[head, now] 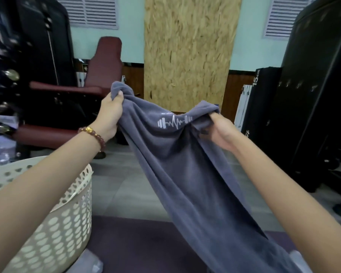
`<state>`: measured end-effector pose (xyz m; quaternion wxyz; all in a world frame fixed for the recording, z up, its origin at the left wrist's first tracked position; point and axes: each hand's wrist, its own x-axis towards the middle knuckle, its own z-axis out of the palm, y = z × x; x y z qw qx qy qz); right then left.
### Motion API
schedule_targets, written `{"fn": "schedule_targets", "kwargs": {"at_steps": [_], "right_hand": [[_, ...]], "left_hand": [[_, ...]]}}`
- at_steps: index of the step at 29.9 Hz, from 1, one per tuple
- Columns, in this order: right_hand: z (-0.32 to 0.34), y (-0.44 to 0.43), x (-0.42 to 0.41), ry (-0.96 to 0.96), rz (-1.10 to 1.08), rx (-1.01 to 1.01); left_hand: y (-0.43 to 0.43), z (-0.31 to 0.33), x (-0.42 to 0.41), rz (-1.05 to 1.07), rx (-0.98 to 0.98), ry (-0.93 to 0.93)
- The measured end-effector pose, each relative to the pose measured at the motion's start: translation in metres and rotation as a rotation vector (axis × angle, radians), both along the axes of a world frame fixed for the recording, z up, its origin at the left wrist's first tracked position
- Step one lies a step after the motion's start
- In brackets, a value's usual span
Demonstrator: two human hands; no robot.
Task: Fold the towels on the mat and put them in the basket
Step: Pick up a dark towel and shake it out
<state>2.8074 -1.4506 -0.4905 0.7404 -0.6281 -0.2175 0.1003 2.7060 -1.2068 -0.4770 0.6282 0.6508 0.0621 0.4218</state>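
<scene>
A grey-blue towel [185, 170] with a white barbell-and-pulse logo hangs in the air in front of me, its lower end trailing down to the dark purple mat [138, 245]. My left hand [110, 115], with a bead bracelet on the wrist, grips one bunched top corner. My right hand [219, 129] grips the other top corner, fingers curled into the cloth. The top edge sags between the two hands. A cream perforated basket [63, 225] stands at lower left, partly behind my left forearm; its inside is hidden.
A dark red padded bench [98, 79] stands behind the basket. Black gym machines [313, 107] and stacked black pads line the right side. A chipboard panel [187, 56] leans on the far wall. Grey floor tiles [130, 186] lie beyond the mat.
</scene>
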Motion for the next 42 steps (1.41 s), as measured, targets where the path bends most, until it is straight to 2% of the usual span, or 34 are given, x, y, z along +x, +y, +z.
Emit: {"fn": "schedule_targets", "kwargs": {"at_steps": [4,7,9,11,13,15,16,18,20,22,24,27,30,32,34,37,40,42], "right_hand": [[0.046,0.023,-0.017,-0.137,0.198,0.19],[0.063,0.045,-0.035,-0.209,0.247,0.259],[0.059,0.066,-0.046,-0.262,0.256,0.21],[0.048,0.079,-0.05,-0.332,0.268,0.106],[0.037,0.079,-0.048,-0.516,0.228,-0.105],[0.03,0.073,-0.037,-0.694,0.085,-0.271],[0.028,0.07,-0.034,-0.699,0.02,-0.28],[0.026,0.066,-0.028,-0.545,-0.046,-0.182],[0.031,0.068,-0.025,-0.251,-0.097,0.008],[0.04,0.069,-0.024,0.031,-0.043,0.109],[0.048,0.069,-0.019,0.092,-0.002,0.165],[0.039,0.075,-0.006,0.09,-0.096,0.15],[0.009,0.062,0.006,0.102,-0.179,0.106],[-0.011,0.048,0.0,0.087,-0.029,-0.017],[-0.03,0.031,-0.012,0.081,0.206,-0.325],[-0.065,0.017,-0.033,0.093,0.429,-0.77],[-0.105,0.017,-0.059,0.044,0.655,-0.933],[-0.131,0.018,-0.069,0.058,0.578,-1.003]], "left_hand": [[-0.005,0.038,-0.007,-0.087,-0.134,-0.163],[-0.023,0.059,-0.011,-0.447,-0.273,-0.21],[-0.046,0.062,-0.012,-0.603,-0.294,-0.172],[-0.065,0.062,-0.012,-0.608,-0.267,-0.132],[-0.067,0.058,-0.014,-0.591,-0.246,-0.125],[-0.06,0.05,-0.02,-0.665,-0.135,-0.091],[-0.054,0.042,-0.022,-0.657,-0.033,-0.066],[-0.044,0.017,-0.022,-0.506,0.134,0.006],[-0.045,-0.017,-0.023,-0.306,0.231,0.154],[-0.053,-0.059,-0.021,-0.294,0.286,0.325],[-0.066,-0.105,-0.022,-0.388,0.311,0.479],[-0.076,-0.157,-0.024,-0.389,0.205,0.727],[-0.076,-0.176,-0.027,-0.326,0.121,0.769],[-0.077,-0.165,-0.031,-0.313,-0.09,0.698],[-0.074,-0.143,-0.032,-0.37,-0.263,0.561],[-0.072,-0.107,-0.025,-0.42,-0.317,0.319],[-0.076,-0.076,-0.019,-0.354,-0.331,0.218],[-0.075,-0.072,-0.009,-0.309,-0.388,0.201]]}}
